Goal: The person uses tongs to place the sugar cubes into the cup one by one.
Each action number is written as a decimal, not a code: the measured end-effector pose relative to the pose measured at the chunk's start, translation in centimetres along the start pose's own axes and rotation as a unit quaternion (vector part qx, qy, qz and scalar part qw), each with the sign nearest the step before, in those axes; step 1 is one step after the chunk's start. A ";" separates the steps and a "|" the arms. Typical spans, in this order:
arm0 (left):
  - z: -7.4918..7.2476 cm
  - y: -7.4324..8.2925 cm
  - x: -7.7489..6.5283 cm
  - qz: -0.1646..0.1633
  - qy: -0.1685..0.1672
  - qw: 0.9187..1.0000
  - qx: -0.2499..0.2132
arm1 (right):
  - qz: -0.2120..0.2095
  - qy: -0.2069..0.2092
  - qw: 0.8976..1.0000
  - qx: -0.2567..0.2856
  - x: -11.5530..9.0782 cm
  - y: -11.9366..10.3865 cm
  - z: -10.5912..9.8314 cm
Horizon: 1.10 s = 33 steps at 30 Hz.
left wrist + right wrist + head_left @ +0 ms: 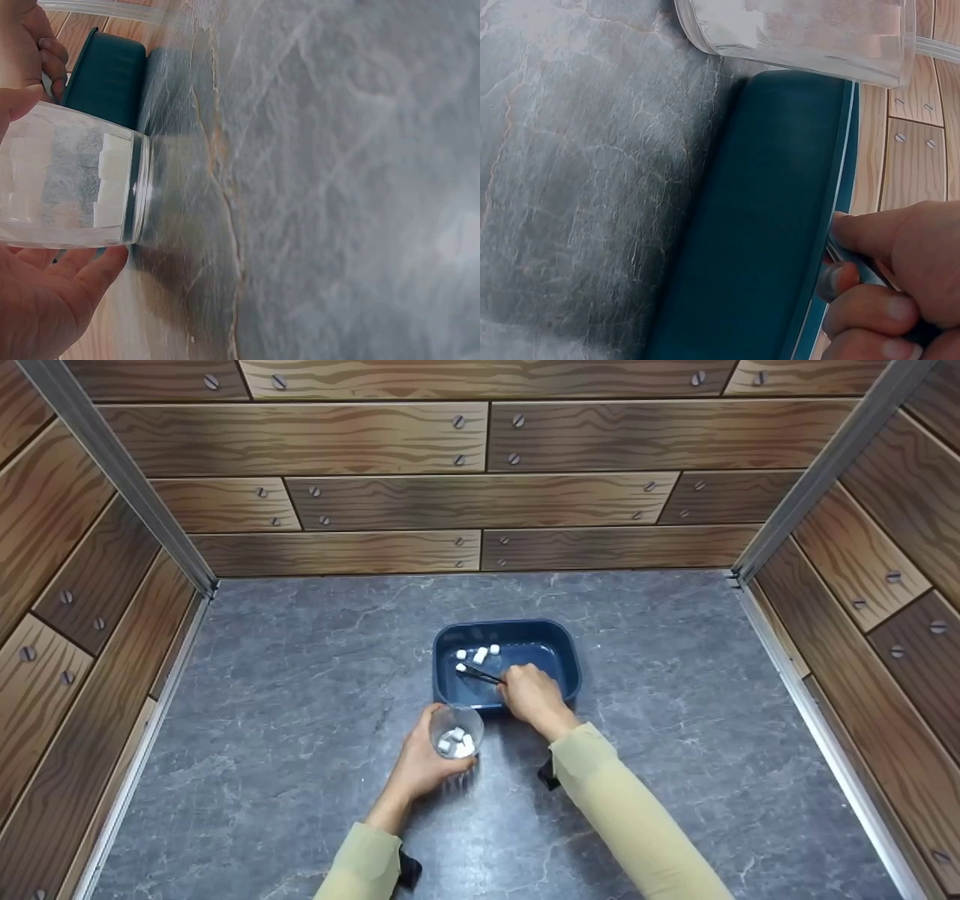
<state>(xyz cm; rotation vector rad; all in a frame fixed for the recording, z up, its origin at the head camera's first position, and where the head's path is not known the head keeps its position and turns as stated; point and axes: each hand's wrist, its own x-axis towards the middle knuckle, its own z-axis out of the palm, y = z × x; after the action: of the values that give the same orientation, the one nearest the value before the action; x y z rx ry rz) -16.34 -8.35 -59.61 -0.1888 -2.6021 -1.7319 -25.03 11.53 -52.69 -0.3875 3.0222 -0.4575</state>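
My left hand [421,761] grips a clear cup [444,721] with several white cubes at its bottom. In the left wrist view, the cup [67,142] stands upright on the floor surface, thumb and fingers on opposite sides. My right hand [534,696] holds slim dark tongs [484,675] over a blue rectangular tub [553,658]. The tongs' tips are right at a white cube [460,667] in the tub's left part. Beyond it lie more white cubes [481,655]. In the right wrist view, the fingers pinch the tongs [866,271] above the tub's rim [838,172]; the tips are hidden.
The tub's near left corner stands close behind the cup. A grey marbled surface [300,682] extends around both. Wood-patterned panels [390,499] enclose the back and sides, with metal strips [825,739] along the corners and side edges.
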 end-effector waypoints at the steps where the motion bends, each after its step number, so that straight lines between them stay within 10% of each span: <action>1: 0.0 0.0 0.0 0.001 0.001 1.000 0.001 | 0.001 0.000 1.000 0.000 0.0 0.0 0.0; 33: 0.0 -0.2 0.0 0.004 -0.006 1.000 -0.009 | 0.020 0.016 0.997 0.072 -2.1 0.5 -2.1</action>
<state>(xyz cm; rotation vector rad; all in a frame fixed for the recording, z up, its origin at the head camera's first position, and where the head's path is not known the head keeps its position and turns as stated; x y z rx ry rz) -16.36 -8.44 -59.74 -0.2105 -2.5894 -1.7582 -23.32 13.16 -50.83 -0.3120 2.9966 -0.6809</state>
